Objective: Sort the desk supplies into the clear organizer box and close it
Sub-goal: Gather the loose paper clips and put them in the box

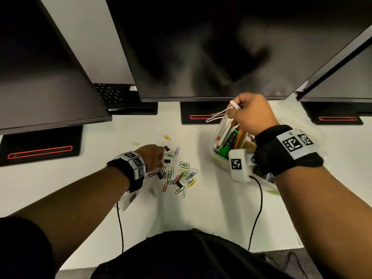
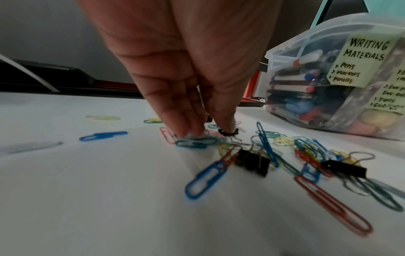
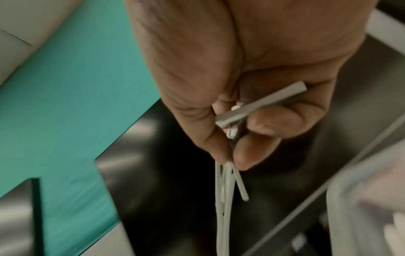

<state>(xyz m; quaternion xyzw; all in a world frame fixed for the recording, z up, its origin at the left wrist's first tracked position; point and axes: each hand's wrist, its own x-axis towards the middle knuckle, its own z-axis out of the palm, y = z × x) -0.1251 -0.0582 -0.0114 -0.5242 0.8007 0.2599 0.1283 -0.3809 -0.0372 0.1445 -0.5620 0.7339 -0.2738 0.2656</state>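
Dozens of coloured paper clips (image 1: 181, 174) and black binder clips (image 2: 252, 162) lie strewn on the table (image 1: 100, 198) as the left hand (image 1: 154, 157) pinches at the pile; the right hand (image 1: 251, 113), closed on white clips (image 1: 216, 116), hovers over the uncovered organizer box (image 2: 306, 43), apparently to drop them in.

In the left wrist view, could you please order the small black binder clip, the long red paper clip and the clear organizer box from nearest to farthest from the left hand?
1. Small black binder clip: under the left hand fingertips.
2. Long red paper clip: lower right, on the desk.
3. Clear organizer box: far right, behind the clip pile.
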